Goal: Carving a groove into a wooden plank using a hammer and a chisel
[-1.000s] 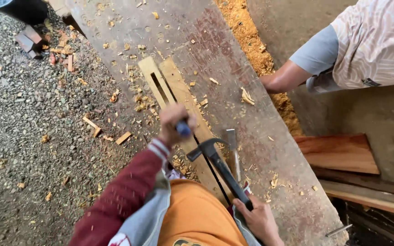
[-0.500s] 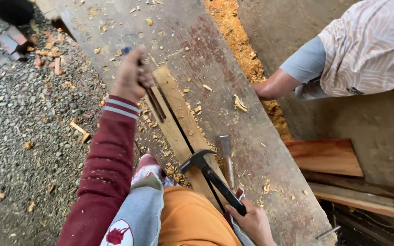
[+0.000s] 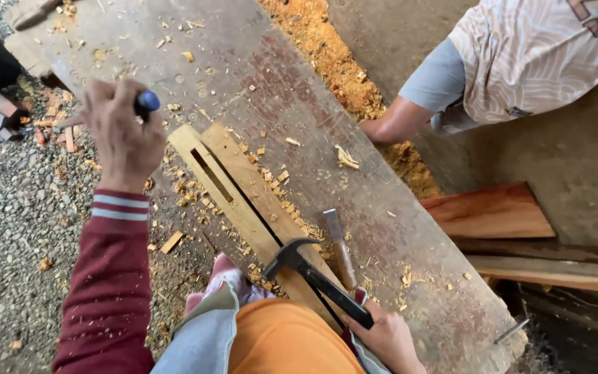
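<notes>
My left hand point(image 3: 122, 131), in a maroon sleeve, is raised over the left edge of a wide worn plank point(image 3: 299, 90) and is closed around a blue-handled tool point(image 3: 145, 102); its blade is hidden. My right hand point(image 3: 385, 339) grips the black handle of a claw hammer point(image 3: 313, 273), whose head rests by a pale wooden strip point(image 3: 243, 187) with a narrow slot cut in it. A wood-handled chisel point(image 3: 339, 246) lies loose on the plank just right of the hammer.
Another person in a patterned shirt point(image 3: 520, 55) leans a hand point(image 3: 375, 128) on the plank's far edge beside a sawdust pile point(image 3: 327, 48). Reddish boards point(image 3: 493, 211) lie stacked at right. Gravel with wood chips point(image 3: 15, 208) covers the ground at left.
My left hand has lifted the blue-handled tool from near the hammer, up along the slotted strip and out to the left. The right hand has kept hold of the hammer.
</notes>
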